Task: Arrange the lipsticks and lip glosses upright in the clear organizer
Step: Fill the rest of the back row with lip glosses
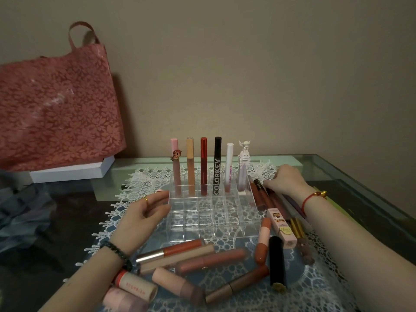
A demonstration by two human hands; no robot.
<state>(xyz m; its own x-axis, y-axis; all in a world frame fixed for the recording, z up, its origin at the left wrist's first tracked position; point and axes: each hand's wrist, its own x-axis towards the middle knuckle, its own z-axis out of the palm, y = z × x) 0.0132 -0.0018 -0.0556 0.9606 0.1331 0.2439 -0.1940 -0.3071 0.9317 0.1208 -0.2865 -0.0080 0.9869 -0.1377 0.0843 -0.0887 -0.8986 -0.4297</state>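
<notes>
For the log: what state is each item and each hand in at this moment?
Clear organizer: back row filled, other rows empty.
Six back-row tubes: upright.
Front tubes: lying flat on the lace mat.
Left hand: holds a pink tube at the organizer's left edge.
Right hand: on the side tubes lying right of the organizer; grip unclear.
Pink bag: standing against the wall.

Clear organizer (202, 230) — six tubes (204, 165) upright in back row, left hand (144, 212) pinching pink tube (161, 192), right hand (286, 179) among loose tubes (258, 194)
</notes>
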